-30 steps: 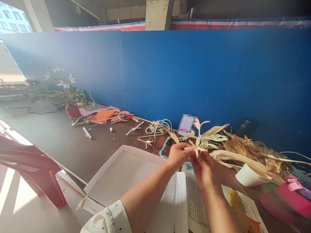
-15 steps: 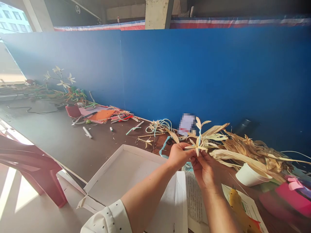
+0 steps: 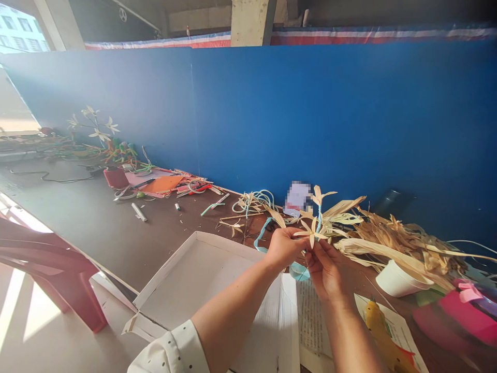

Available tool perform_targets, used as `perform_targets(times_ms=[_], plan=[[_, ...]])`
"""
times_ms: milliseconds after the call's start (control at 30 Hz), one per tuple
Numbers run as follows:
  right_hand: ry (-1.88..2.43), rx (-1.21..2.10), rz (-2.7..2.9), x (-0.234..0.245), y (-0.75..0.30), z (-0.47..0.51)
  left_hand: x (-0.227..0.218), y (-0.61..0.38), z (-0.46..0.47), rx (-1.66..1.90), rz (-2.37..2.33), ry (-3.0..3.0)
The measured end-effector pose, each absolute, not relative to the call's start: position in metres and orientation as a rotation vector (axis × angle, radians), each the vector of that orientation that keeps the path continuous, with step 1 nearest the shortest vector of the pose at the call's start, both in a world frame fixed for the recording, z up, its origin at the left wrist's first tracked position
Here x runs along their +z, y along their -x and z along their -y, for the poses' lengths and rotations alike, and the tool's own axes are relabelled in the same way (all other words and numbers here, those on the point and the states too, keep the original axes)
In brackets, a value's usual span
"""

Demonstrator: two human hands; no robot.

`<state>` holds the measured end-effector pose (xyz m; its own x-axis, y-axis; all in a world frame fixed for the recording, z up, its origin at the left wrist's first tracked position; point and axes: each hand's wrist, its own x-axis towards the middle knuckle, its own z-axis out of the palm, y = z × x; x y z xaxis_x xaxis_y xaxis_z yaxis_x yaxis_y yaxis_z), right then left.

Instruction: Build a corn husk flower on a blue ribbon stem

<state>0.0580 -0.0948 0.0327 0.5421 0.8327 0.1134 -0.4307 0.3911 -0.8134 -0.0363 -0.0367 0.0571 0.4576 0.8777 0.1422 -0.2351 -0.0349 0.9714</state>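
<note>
The flower (image 3: 312, 235) is over the table (image 3: 116, 223), left of the husks (image 3: 399, 235) and cup (image 3: 399, 280)

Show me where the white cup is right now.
In the head view, the white cup is on the right, to the right of the right hand, with a long pale husk at its rim and a yellow tool nearer the camera.

Forearms (image 3: 229, 305) stretch forward, left grip (image 3: 285, 246) and right grip (image 3: 325, 265) pinched close together.

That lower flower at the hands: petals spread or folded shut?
Spread. On the lower flower, narrow pale petals fan outward like a star. The left hand and right hand hold it.
</note>
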Motion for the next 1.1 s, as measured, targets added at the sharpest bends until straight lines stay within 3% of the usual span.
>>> perform_targets(times_ms=[467,1100], plan=[[0.735,0.971,0.550,0.035,-0.059,0.099,0.055,0.040,0.031,0.808,-0.546,-1.157],[0.798,0.881,0.583,0.036,-0.056,0.097,0.064,0.039,0.043,0.951,-0.573,-1.269]])
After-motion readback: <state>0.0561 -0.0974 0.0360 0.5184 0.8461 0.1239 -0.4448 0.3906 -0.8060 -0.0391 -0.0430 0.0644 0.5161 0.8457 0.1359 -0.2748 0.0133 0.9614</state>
